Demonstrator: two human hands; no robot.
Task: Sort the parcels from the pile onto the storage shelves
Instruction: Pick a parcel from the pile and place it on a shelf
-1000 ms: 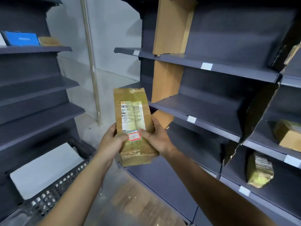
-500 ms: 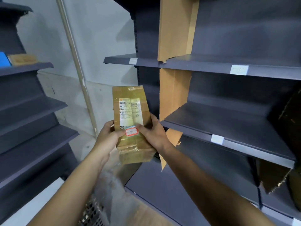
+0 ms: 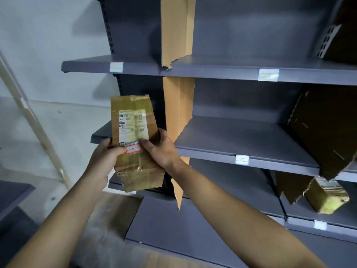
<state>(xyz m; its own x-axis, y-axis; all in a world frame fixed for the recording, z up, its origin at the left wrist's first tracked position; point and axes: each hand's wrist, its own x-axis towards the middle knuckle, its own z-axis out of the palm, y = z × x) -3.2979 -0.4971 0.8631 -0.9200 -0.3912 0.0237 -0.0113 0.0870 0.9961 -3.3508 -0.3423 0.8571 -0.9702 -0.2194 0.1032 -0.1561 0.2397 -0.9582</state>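
Holding the taped brown parcel [image 3: 135,144] upright — your left hand [image 3: 105,157] and right hand [image 3: 162,149] both grasp its lower half, in front of the grey shelves [image 3: 241,140], left of a cardboard divider [image 3: 178,105].

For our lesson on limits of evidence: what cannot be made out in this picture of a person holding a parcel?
Head view throughout.
Print on the shipping label of the held parcel: too small, blurred.
Its side edges: covered by the left hand and right hand.
The second parcel on the lower shelf: partly hidden behind the torn cardboard divider.
Writing on the shelf tag: blurred.
The parcel pile: outside the frame.
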